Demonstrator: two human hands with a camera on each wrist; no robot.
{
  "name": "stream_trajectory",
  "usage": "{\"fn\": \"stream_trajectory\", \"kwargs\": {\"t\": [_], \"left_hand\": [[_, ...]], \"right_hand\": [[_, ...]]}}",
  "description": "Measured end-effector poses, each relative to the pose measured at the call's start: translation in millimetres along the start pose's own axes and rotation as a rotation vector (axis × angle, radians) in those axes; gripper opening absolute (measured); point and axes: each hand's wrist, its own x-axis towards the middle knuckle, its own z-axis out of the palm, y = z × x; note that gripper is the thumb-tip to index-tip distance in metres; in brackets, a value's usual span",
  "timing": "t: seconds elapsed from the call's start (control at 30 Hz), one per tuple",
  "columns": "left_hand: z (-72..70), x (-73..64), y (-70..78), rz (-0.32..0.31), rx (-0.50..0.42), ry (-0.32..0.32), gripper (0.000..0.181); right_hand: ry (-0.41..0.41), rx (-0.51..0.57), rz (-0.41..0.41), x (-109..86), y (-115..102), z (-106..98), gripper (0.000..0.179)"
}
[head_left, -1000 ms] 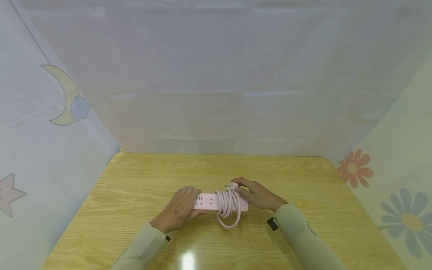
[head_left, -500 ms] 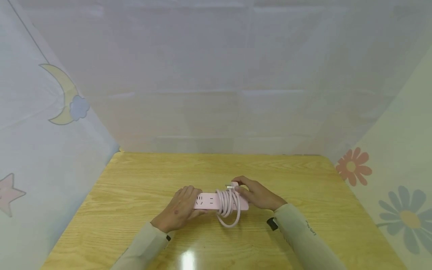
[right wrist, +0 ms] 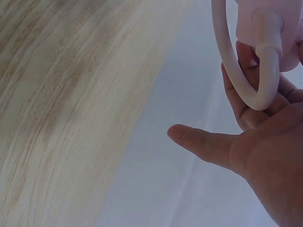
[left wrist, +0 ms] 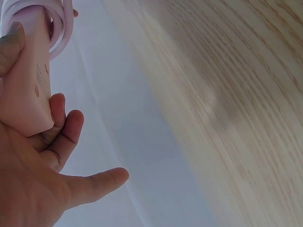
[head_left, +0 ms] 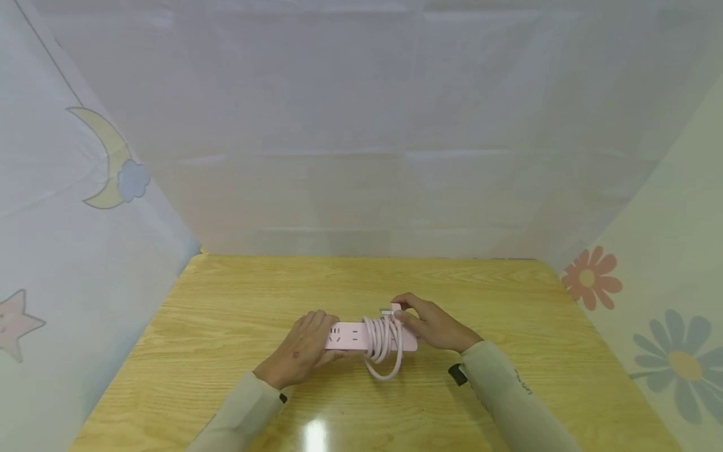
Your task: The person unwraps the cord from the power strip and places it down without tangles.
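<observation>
A pale pink power strip (head_left: 351,336) with slotted sockets is held level above the table. Its thick pink cord (head_left: 377,340) is wound in several turns around the right half, and one loop hangs below. My left hand (head_left: 302,348) grips the strip's left end, fingers over the far edge and thumb under the near one. At the right end, my right hand (head_left: 433,325) pinches the plug (head_left: 396,309) between thumb and fingers, its metal prongs pointing left. In the right wrist view, the cord (right wrist: 270,75) bends out of the strip's end beside my fingers.
The wooden table (head_left: 254,282) spreads around both hands. White cloth walls (head_left: 316,207) rise at its back and sides, printed with a moon (head_left: 110,160) on the left and flowers (head_left: 589,279) on the right.
The plug and my right fingertips have shifted slightly right and away from me. My left hand keeps its grip, and the strip has hardly moved.
</observation>
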Motion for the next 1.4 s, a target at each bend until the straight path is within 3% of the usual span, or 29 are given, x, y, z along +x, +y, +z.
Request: {"fn": "stream_trajectory", "kwargs": {"t": [0.43, 0.6, 0.83, 1.1, 1.4], "left_hand": [[1.6, 0.0, -0.1, -0.031, -0.047, 0.014, 0.048], [2.0, -0.4, -0.7, -0.045, -0.051, -0.017, 0.047], [-1.7, -2.6, -6.3, -0.1, -0.109, -0.01, 0.047], [-6.4, -4.0, -12.4, -0.113, -0.133, 0.016, 0.047], [-8.1, -3.6, -16.0, -0.174, -0.154, -0.008, 0.051]], "right_hand": [[0.007, 0.043, 0.013, -1.3, 1.3, 0.6, 0.041], [0.005, 0.055, 0.024, -3.1, 1.3, -0.2, 0.044], [0.108, -0.07, 0.047, -10.3, 3.4, -9.2, 0.045], [0.186, -0.086, 0.014, -20.7, 1.3, -15.8, 0.042], [0.265, -0.101, -0.048, -30.5, 1.6, -12.9, 0.032]]}}
